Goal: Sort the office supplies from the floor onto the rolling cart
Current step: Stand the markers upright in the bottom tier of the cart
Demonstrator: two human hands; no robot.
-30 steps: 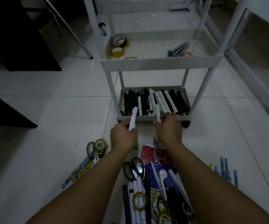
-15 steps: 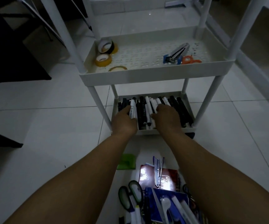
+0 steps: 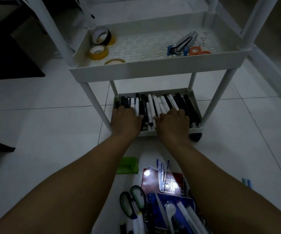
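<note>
The white rolling cart's bottom tray point(image 3: 170, 132) holds a row of black and white markers point(image 3: 155, 105). My left hand point(image 3: 125, 121) lies palm down on the markers at the tray's left side. My right hand point(image 3: 172, 124) lies palm down on those at the right. Neither hand shows anything gripped, though the fingertips are partly hidden. The middle tray point(image 3: 153, 70) carries tape rolls point(image 3: 98, 52), a blue stapler point(image 3: 182, 44) and orange scissors point(image 3: 198, 51). Between my forearms on the floor lie a red notebook point(image 3: 173, 183), green-handled scissors point(image 3: 133, 200) and white pens point(image 3: 187, 215).
A green hole punch point(image 3: 128, 165) sits on the white tile floor by my left forearm. Blue pens point(image 3: 247, 182) lie at the right. The cart's black wheel point(image 3: 195, 136) is beside my right wrist. Dark furniture point(image 3: 9, 48) stands at the left.
Both hands, each holding a white marker a second ago, have reached forward into the bottom tray and now rest flat on the markers. The view has moved closer to the cart.
</note>
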